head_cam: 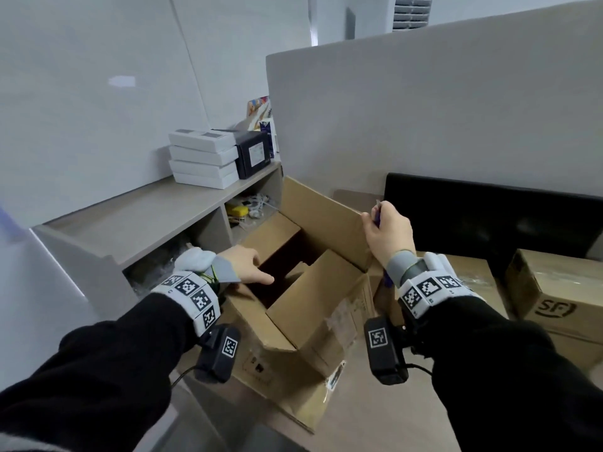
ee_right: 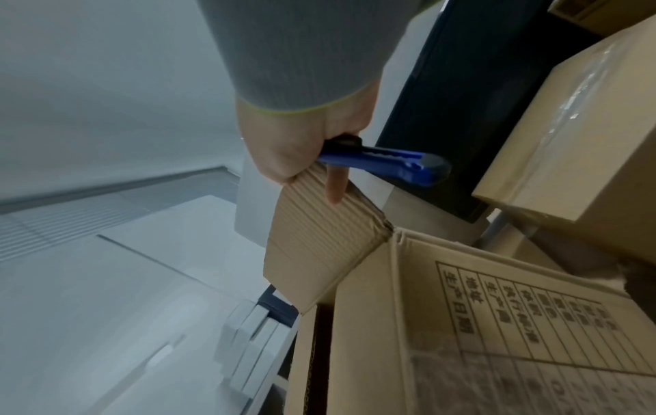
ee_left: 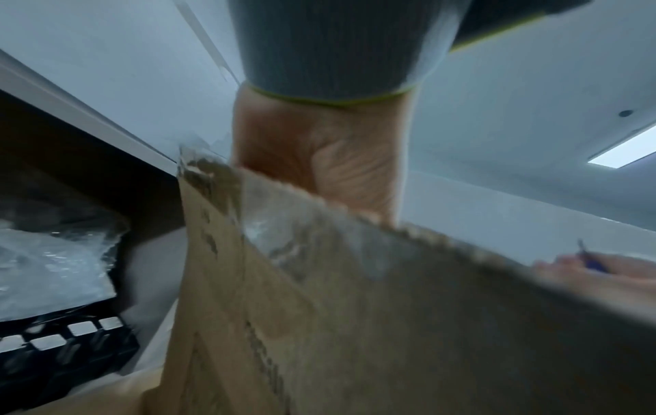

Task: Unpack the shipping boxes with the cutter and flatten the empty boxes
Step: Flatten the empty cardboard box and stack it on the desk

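Now the open shipping box [head_cam: 313, 308], light and stiff corrugated cardboard at frame centre, is best gripped at its flap edges: the right hand [head_cam: 388, 231] clamps a flap [head_cam: 326, 220] plus the blue cutter [ee_right: 390, 162], while the left hand [head_cam: 246, 264] reaches inside, probably with loose fingers.

Black sleeves [head_cam: 98, 370], grey cuffs (lime-edged), white coded wristbands [head_cam: 192, 293], black cameras [head_cam: 217, 352].

White boxes [head_cam: 204, 158] stacked w/ black box [head_cam: 253, 154] on shelf [head_cam: 143, 213].
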Action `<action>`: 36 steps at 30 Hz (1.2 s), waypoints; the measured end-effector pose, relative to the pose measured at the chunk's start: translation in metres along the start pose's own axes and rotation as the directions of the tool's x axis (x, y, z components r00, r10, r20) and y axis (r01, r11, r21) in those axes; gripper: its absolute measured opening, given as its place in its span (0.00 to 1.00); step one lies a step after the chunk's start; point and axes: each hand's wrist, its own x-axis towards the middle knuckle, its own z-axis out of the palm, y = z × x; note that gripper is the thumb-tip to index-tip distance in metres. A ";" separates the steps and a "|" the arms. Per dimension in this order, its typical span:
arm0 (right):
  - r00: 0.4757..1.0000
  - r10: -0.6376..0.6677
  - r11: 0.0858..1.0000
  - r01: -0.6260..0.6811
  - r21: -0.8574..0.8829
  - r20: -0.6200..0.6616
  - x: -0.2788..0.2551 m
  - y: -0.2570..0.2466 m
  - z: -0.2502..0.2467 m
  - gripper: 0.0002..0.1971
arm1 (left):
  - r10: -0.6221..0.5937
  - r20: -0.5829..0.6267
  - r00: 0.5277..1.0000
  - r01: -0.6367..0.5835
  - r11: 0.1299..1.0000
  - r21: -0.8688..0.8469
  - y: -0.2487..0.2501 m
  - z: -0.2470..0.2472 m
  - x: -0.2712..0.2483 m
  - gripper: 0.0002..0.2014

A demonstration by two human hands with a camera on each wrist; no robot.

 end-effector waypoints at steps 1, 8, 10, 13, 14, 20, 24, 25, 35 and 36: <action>0.999 -0.031 0.999 0.031 0.023 -0.011 -0.001 -0.005 -0.001 0.13 | -0.046 0.001 0.999 0.046 0.999 -0.003 -0.007 0.004 0.000 0.39; 0.961 -0.250 0.959 0.263 0.102 -0.121 -0.004 -0.051 -0.018 0.17 | -0.280 -0.279 0.919 0.209 0.943 -0.257 -0.019 0.007 -0.011 0.53; 0.942 -0.302 0.941 0.319 0.116 -0.145 -0.006 -0.063 -0.025 0.15 | -0.307 -0.375 0.875 0.186 0.927 -0.325 -0.022 0.004 -0.013 0.56; 0.915 -0.374 0.918 0.389 0.082 -0.152 -0.009 -0.075 -0.035 0.16 | -0.399 -0.493 0.773 0.206 0.893 -0.399 -0.020 0.000 -0.010 0.54; 0.906 -0.395 0.911 0.407 0.065 -0.151 -0.011 -0.077 -0.038 0.17 | -0.451 -0.522 0.724 0.229 0.870 -0.436 -0.018 -0.001 -0.011 0.52; 0.917 -0.378 0.921 0.386 0.047 -0.126 -0.024 -0.060 -0.037 0.14 | -0.344 -0.564 0.750 0.175 0.927 -0.333 -0.006 -0.003 -0.014 0.31; 0.971 -0.226 0.974 0.228 0.014 -0.078 -0.031 -0.023 -0.032 0.13 | -0.306 -0.581 0.754 0.131 0.937 -0.323 -0.005 -0.005 -0.024 0.18; 0.981 -0.179 0.983 0.182 0.029 -0.072 -0.033 -0.017 -0.033 0.14 | -0.289 -0.604 0.743 0.107 0.942 -0.319 -0.005 -0.003 -0.026 0.17; 0.977 0.194 0.868 -0.211 -0.449 -0.083 -0.031 -0.015 -0.045 0.16 | -0.046 -0.817 0.574 -0.318 0.907 -0.274 0.001 -0.026 -0.028 0.17; 0.975 0.220 0.849 -0.211 -0.485 -0.039 -0.033 -0.015 -0.044 0.17 | -0.022 -0.835 0.549 -0.353 0.900 -0.256 0.002 -0.027 -0.030 0.17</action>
